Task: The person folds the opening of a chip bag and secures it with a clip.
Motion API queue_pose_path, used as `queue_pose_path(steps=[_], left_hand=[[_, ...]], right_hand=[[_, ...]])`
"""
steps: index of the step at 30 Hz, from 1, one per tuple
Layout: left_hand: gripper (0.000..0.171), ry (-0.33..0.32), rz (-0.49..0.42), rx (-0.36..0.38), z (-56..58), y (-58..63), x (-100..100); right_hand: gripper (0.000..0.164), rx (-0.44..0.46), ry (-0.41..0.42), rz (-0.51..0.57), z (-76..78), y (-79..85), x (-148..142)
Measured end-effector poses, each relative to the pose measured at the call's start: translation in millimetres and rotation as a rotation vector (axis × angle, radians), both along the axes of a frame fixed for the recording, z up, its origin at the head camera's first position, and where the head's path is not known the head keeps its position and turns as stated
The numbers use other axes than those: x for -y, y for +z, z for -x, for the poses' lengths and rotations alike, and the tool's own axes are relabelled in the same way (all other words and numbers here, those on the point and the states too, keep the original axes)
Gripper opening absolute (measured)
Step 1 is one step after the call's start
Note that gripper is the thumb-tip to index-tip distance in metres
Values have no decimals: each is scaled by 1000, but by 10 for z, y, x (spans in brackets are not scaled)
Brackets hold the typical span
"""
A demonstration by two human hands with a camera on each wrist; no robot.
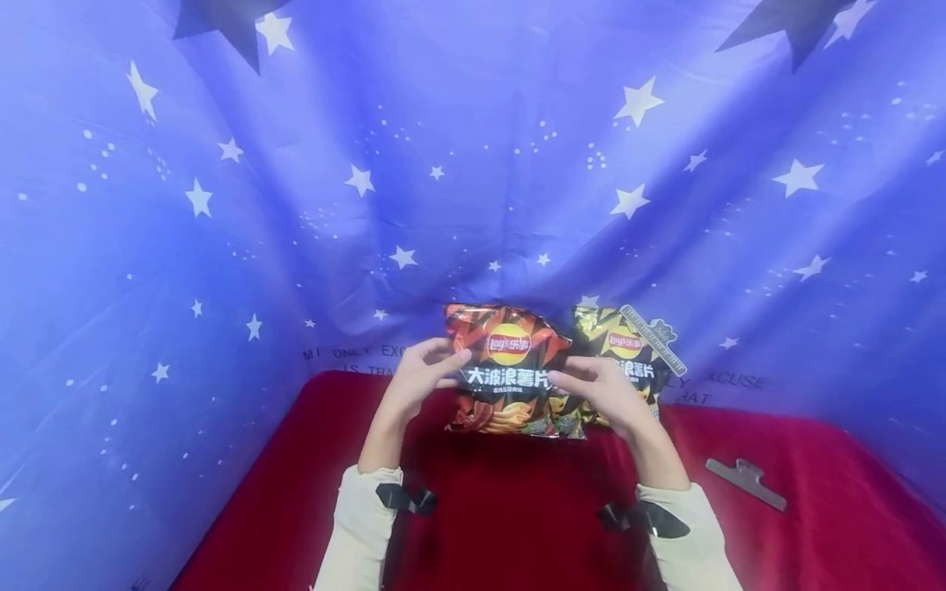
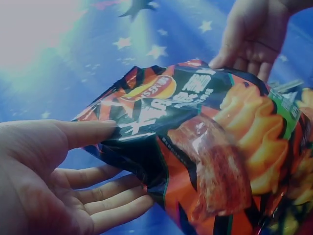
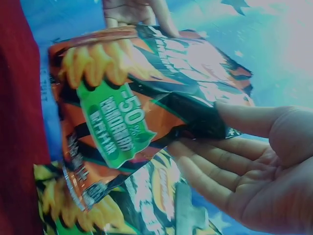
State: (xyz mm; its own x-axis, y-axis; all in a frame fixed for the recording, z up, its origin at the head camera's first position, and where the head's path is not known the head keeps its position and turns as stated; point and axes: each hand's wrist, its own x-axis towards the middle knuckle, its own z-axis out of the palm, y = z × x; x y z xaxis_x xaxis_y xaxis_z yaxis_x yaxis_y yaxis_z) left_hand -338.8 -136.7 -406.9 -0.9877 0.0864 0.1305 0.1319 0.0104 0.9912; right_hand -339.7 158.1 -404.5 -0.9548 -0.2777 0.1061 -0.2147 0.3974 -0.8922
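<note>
An orange and black bag of potato chips [image 1: 502, 410] stands upright in front of me, its printed face toward me. My left hand [image 1: 421, 369] holds its left side, thumb on the front and the other fingers behind, as the left wrist view shows. At the opposite side my right hand [image 3: 249, 171] pinches the bag the same way. Behind and to the right is a yellow and black bag of potato chips [image 1: 641, 386], partly hidden by the right hand and the first bag. A bag clip [image 1: 654, 338] sits slantwise across its top right corner.
A second clip [image 1: 746, 483], grey, lies on the red cloth [image 1: 828, 492] right of my right forearm. Blue star-printed fabric [image 1: 473, 205] rises behind the bags and at both sides. Each sleeve has a black strap at the wrist.
</note>
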Motion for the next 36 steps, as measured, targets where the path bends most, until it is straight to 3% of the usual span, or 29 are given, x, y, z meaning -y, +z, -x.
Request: queue_pose_path(steps=[5,9,19,26,36], left_hand=[[39,-66,4,12,30,-66,-165],[37,-77,-3,16,28,-93,-221],[38,-144,-5,30,38,-119,-263],[44,-185,24,82,56,-148,-275],[47,-274,76,166,108,-266,-200]], right_hand=[[59,51,-16,-3,-47,7,-186],[57,47,-3,11,-68,18,-260],[31,23,80,21,-99,57,-408],[25,14,136,-33,-63,24,-476],[27,98,205,-29,19,-145,-501]])
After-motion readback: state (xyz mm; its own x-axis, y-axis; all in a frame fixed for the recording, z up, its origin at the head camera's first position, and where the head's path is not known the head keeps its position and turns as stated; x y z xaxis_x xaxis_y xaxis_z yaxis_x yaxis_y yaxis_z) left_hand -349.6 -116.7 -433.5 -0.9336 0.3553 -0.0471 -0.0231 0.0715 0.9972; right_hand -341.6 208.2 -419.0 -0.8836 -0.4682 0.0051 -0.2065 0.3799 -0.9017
